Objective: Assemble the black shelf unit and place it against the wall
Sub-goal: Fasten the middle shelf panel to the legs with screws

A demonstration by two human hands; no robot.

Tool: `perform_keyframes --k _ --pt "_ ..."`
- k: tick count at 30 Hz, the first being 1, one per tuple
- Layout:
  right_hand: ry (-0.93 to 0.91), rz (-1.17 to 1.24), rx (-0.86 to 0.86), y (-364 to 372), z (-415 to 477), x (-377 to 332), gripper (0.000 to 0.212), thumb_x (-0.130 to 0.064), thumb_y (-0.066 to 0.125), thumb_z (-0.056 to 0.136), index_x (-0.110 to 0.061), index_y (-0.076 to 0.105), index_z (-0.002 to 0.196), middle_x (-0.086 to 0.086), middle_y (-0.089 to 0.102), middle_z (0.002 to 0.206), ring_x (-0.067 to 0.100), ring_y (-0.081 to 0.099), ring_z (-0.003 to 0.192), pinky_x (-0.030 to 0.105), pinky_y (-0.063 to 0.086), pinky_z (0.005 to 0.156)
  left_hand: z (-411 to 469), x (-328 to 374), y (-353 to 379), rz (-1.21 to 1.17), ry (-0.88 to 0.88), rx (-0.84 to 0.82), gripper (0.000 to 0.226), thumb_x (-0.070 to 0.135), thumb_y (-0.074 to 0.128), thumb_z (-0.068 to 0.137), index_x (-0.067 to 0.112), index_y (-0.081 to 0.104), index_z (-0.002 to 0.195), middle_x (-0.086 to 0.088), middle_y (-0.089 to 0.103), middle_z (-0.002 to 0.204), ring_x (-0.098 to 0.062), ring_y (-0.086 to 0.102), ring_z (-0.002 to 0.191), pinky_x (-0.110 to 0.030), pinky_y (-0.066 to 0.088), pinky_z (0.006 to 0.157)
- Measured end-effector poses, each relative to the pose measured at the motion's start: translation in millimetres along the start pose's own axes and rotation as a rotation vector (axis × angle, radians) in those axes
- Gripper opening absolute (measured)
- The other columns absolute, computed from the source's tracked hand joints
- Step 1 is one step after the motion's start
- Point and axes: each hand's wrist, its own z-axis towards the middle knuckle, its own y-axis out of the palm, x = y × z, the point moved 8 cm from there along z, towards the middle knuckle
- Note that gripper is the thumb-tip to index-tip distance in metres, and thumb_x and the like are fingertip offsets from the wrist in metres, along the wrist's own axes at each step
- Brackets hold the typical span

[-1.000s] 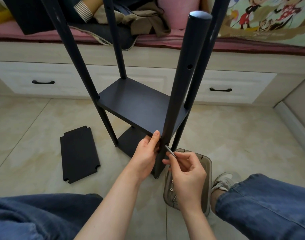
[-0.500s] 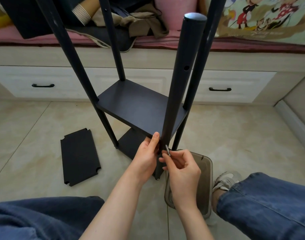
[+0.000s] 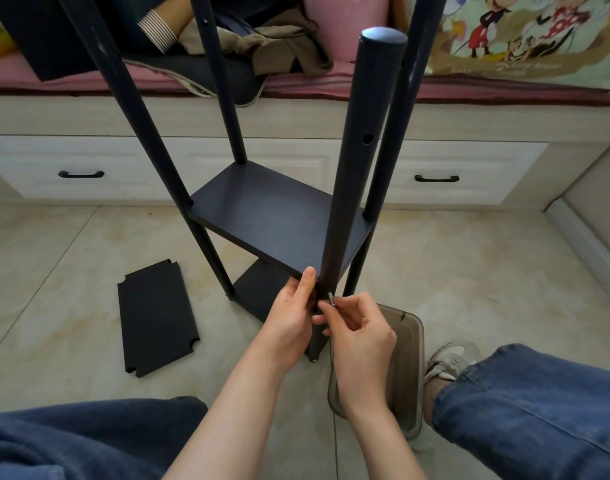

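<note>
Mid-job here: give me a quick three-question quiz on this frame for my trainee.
1. True or false: the right hand pinches a small metal screw against the near post.
2. Where is the loose shelf panel? A) flat on the floor B) on the bed C) leaning on the drawers
3. How many shelf boards already sit between the posts?

Key: 1 true; 2 A; 3 two, the upper board and the lower board.

Soft even daylight, faint shadows, sharp focus, wide-angle edge distortion
</note>
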Motion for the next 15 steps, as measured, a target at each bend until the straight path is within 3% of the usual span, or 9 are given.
perform_keyframes --k 5,12,15 --pt "0.045 0.101 0.030 0.2 0.0 4.0 0.013 0.000 0.072 0.086 -0.008 0.064 0.080 0.007 0.072 0.075 0.019 0.073 0.072 0.024 0.057 0.064 0.8 -1.4 -0.8 -0.027 0.007 0.005 0.045 0.044 0.054 0.090 0.007 0.063 0.114 -0.005 0.070 0.085 -0.017 0.063 0.074 -0.024 0.049 0.057" --pt "0.023 0.079 0.032 2.3 -0.6 2.3 0.011 0.000 0.071 0.086 -0.007 0.065 0.082 0.003 0.073 0.078 0.015 0.074 0.074 0.024 0.058 0.068 2.5 -1.9 -2.1 -0.030 0.013 0.005 0.047 0.044 0.055 0.089 0.006 0.063 0.116 -0.006 0.069 0.084 -0.018 0.061 0.077 -0.026 0.049 0.065" --pt "0.125 0.217 0.041 2.0 0.6 7.2 0.009 0.003 0.071 0.085 0.001 0.062 0.084 0.013 0.073 0.077 0.024 0.074 0.072 0.028 0.059 0.066 2.4 -2.5 -3.0 -0.049 0.009 0.004 0.044 0.039 0.052 0.096 0.003 0.061 0.119 -0.005 0.071 0.084 -0.015 0.068 0.078 -0.023 0.055 0.066"
